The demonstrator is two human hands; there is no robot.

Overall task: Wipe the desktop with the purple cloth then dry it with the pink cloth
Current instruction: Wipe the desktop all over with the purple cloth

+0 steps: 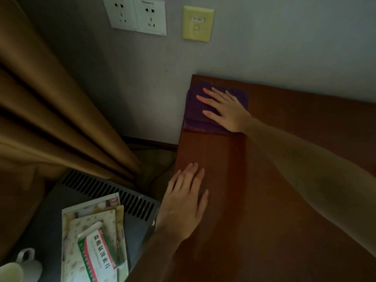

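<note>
Two hands are lying flat on the desktop (274, 180), which fills the right half of the frame. Right hand (223, 107), right of centre in the upper half, is pressing palm-down on the purple cloth (195, 115) with fingers straight and spread, not curled round it. That cloth is lying folded at the desk's far left corner, close to the wall (284, 47), its left edge reaching the desk's left edge; it is showing beyond the fingertips and below the palm, so the hand is sitting on its right part. Left hand (183, 204), lower centre, is resting palm-down on bare wood at the desk's left edge, fingers straight and close together, holding nothing, well apart from the cloth.

At lower left a mug (18, 269) is standing with its mouth partly cut by the frame edge; its contents cannot be told. Beside it, packets (95, 241) are lying stacked on a grey vented unit (114, 192). A curtain (50, 119) is hanging along the left side, and sockets (135, 15) and a yellow wall plate (198, 23) are sitting at the top centre.
</note>
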